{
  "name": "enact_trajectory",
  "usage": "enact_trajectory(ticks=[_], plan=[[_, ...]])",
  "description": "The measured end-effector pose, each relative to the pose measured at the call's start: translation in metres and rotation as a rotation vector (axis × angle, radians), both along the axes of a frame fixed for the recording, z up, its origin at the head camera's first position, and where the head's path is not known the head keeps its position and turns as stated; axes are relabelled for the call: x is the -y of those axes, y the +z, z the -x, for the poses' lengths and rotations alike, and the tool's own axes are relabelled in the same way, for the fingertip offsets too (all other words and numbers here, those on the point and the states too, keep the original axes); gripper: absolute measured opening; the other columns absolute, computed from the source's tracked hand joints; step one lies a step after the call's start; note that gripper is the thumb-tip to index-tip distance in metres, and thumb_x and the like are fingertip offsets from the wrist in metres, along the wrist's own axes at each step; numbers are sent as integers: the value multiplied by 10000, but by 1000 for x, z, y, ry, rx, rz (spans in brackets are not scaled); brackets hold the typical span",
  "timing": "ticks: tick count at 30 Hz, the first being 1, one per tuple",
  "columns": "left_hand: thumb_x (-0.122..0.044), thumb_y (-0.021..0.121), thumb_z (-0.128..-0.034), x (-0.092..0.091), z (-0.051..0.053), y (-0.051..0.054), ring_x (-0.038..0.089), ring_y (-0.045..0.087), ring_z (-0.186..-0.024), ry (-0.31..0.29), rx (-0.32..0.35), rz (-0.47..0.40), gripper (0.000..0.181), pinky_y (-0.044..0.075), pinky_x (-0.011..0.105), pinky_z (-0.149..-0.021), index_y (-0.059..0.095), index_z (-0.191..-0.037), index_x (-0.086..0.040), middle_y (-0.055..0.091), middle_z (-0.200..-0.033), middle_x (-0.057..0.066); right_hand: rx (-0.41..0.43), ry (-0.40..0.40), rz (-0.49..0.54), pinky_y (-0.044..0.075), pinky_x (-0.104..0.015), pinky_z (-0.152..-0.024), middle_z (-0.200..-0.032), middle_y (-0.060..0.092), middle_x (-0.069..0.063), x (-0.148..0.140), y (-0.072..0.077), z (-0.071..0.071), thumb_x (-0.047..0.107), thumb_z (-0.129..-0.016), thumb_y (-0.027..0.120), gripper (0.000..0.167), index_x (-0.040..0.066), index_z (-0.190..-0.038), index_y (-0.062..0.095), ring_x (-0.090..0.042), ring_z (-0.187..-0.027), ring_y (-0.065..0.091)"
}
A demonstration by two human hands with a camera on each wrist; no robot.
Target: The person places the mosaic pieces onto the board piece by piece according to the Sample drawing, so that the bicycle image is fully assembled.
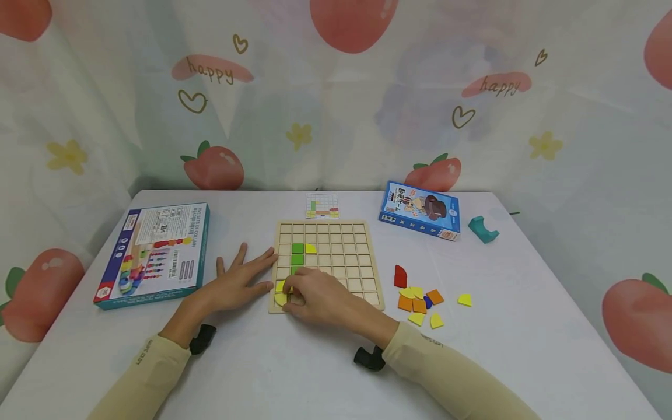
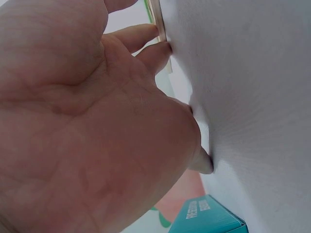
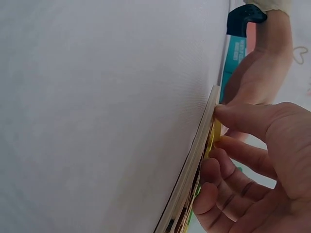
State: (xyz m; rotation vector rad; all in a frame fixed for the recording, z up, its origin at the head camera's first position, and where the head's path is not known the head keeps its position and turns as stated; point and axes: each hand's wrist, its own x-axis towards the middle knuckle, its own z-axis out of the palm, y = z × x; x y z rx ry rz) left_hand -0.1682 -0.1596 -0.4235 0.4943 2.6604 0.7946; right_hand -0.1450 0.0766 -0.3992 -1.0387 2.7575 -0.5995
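A wooden grid board [image 1: 346, 256] lies on the table, with green square tiles [image 1: 297, 248] in one column and a yellow quarter-round tile [image 1: 311, 249] beside the top one. My right hand [image 1: 322, 300] is over the board's lower left corner. Its thumb and index finger pinch a yellow tile [image 3: 217, 128] at the board's surface; the other fingers are bent. Part of the lower left squares is hidden under this hand. My left hand [image 1: 236, 286] lies with fingers spread left of the board, fingertips touching its edge [image 2: 159, 19].
Right of the board lie loose orange tiles [image 1: 405, 303], yellow tiles [image 1: 464, 300], a red tile [image 1: 401, 276] and a blue one [image 1: 428, 302]. A pattern card [image 1: 322, 206] is behind the board. Two boxes [image 1: 157, 251] [image 1: 420, 209] and a teal piece [image 1: 483, 230] stand farther out.
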Motion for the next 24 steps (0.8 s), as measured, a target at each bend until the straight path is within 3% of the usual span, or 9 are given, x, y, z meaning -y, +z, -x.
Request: enact_trajectory(ticks=[24], plan=[[-436,620,-1050,-1,0,1,527,-149,-1633,6,5,2,710,-200,864,-1138,334,-1677,-265,207,-1791,30,-8,-13,-11,462,-168,-669,-963,680,45,1,-2,0,334,-951,806,239,167,-1117,771,-50,-783,546]])
